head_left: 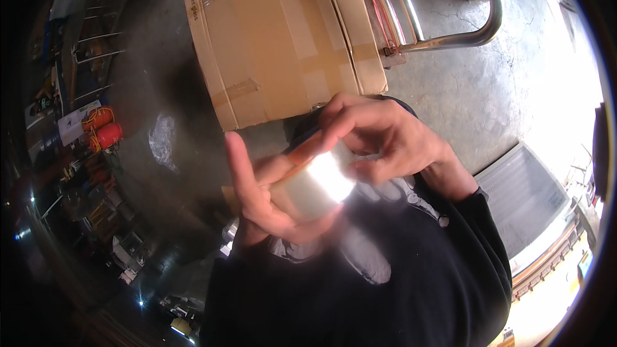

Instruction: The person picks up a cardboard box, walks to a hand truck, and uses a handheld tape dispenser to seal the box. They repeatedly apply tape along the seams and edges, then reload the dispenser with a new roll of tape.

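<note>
A wide roll of clear packing tape [300, 194] is held up in front of my dark sweatshirt, its shiny side catching a strong glare. My left hand [267, 209] wraps round the roll from the left and below, with one finger sticking straight up. From the right, my right hand [392, 138] is curled over the roll, fingertips at its far rim and thumb by the glaring side. The glare hides whether a tape end is lifted. Just beyond both hands stands a taped cardboard box [276, 38].
Right of the box is a bent metal tube frame [456, 42] with red cord [379, 0]. Crumpled clear plastic [164, 141] lies on the floor at left, near red bundles [105, 136]. A grey framed panel [524, 199] lies at right. Racks and clutter line the left side.
</note>
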The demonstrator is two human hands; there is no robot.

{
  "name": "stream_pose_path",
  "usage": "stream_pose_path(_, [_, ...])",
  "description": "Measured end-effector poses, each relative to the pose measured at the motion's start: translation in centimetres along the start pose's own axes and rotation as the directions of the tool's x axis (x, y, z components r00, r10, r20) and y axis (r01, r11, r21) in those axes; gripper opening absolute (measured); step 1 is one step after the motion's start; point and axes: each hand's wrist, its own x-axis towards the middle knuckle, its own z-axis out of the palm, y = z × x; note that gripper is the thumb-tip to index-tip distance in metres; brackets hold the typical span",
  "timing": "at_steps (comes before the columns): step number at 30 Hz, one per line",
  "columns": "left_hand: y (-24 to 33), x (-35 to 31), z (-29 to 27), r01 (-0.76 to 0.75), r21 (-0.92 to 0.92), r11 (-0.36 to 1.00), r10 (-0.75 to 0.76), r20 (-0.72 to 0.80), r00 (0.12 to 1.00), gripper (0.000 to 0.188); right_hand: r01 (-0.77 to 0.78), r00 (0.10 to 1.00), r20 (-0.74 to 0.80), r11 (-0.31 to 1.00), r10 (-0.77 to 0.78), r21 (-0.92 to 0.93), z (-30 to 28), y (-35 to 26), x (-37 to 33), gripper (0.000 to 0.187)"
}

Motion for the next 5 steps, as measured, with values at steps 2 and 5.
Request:
stream_pose_path(2, [1.5,-0.1,-0.2,0.169,0.023,0.985,-0.168,-0.032,0.985,0.125,0.013,1.000,-0.006,0.999,-0.013,-0.045,-0.2,-0.8,-0.2,0.043])
stream_pose_path(5, [7.2,-2.1,0.9,0.235,-0.056,0.970,-0.239,-0.088,0.967,0.126,0.103,0.995,0.004,0.983,-0.104,-0.154,-0.5,-2.0,-0.6,0.041])
